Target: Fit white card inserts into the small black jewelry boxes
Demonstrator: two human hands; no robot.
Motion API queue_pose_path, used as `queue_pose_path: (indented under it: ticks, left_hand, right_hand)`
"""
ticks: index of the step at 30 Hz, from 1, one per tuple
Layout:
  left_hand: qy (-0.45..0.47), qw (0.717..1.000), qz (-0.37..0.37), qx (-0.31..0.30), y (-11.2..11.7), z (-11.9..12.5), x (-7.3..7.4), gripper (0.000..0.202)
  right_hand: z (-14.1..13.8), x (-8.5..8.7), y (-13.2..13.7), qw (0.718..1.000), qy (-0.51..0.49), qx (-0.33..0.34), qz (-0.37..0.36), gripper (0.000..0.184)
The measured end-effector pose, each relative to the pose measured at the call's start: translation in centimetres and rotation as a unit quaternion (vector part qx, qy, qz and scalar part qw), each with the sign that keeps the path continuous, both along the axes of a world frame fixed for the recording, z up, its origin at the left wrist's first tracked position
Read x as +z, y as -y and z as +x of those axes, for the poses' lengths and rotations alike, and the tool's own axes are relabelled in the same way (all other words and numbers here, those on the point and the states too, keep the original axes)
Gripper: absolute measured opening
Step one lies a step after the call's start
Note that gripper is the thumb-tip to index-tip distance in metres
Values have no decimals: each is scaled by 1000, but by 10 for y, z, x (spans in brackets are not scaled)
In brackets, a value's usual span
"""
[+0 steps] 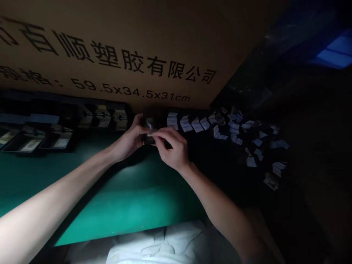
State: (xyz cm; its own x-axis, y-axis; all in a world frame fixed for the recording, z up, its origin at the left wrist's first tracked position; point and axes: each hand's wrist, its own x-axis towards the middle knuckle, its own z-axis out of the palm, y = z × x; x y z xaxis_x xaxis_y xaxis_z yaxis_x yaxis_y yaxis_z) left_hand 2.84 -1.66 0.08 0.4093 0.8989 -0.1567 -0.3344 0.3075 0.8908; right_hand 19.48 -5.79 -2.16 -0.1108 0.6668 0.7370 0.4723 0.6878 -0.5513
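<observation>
In the head view I have the left hand (128, 137) and the right hand (172, 148) raised together just below the cardboard carton (110, 55), both closed, with fingers curled on a small dark item (150, 132) edged in white, its form too dim to make out. Left of the hands along the carton's foot, black trays (24, 143) hold pale cards (30, 145) above a green mat (132, 209); right of them, loose white paper slips (233, 128) lie scattered.
</observation>
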Motion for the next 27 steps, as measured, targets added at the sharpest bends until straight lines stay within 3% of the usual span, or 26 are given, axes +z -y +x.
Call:
queue_pose_path:
  ticks: [5,10,14,22,27]
  left_hand:
    - [23,999,-13,-24,-1,-4,3,32]
    - [-10,999,-9,-31,-1,-1,6,39]
    - [-30,999,4,-35,-2,1,6,40]
    - [-87,995,17,40,-5,1,-5,40]
    - [-69,996,56,25,-3,4,-3,45]
  right_hand:
    - [-2,-2,-1,999,51,-5,-6,16]
    - [-2,-1,-2,996,30,-65,61,18]
    - [0,-2,-5,991,59,-73,99,22]
    - [-2,-7,-9,996,78,-29,35,29]
    - [-1,-10,-10,997,72,-20,-29,38]
